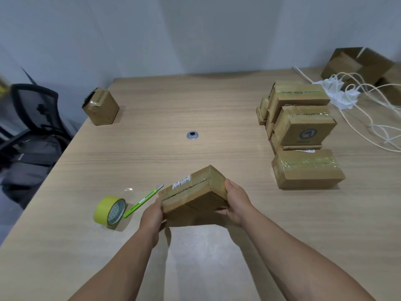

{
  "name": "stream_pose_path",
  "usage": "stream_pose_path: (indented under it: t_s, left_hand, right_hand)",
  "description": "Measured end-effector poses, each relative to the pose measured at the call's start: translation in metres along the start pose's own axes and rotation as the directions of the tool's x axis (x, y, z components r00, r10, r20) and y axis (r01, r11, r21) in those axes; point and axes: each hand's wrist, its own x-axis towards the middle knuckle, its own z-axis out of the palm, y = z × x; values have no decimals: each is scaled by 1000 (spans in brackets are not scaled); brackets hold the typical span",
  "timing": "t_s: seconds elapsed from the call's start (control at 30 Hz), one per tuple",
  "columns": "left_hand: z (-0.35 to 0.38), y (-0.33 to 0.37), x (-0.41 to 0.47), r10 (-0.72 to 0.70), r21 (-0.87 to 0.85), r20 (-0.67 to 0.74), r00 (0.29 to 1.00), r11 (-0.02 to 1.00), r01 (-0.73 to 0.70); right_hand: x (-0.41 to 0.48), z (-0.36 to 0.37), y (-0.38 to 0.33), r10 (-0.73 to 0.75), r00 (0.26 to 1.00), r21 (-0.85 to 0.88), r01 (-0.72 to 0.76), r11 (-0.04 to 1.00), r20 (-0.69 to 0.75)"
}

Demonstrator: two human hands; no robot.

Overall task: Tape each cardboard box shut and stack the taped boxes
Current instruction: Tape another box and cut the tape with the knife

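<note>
A: Box location?
B: Cardboard box [193, 194] is tilted above the tabletop [195, 109] near its front edge, left hand [152, 216] and right hand [235, 203] gripping opposite ends.
A: Tape?
B: Yellow tape roll [110, 210] just left of it.

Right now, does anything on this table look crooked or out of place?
Yes. The stack of taped boxes on the right is staggered, its boxes turned at different angles. A small box sits alone near the far left edge.
</note>
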Motion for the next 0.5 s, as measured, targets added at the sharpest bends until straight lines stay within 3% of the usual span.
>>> stream_pose_path:
  t_s: [0.07,0.13,0.2,0.3,0.5]
  left_hand:
    - [-4,-1,3,27,20,-21,999,999,-26]
    - [-7,0,4,67,60,-58,996,996,-64]
    - [-10,1,2,104,75,-70,992,992,-99]
    - [-15,4,3,122,60,-78,989,991,-117]
    - [-22,8,7,127,49,-29,992,991,-125]
  right_hand:
    - [3,-3,8,-108,990,-139,95,986,-88]
    - [5,-7,14,-303,938,-424,207,882,-171]
    - [6,-7,17,-396,901,-556,241,796,-176]
    - [9,-2,15,-401,896,-622,206,755,-190]
    - [3,5,13,-350,911,-610,152,778,-220]
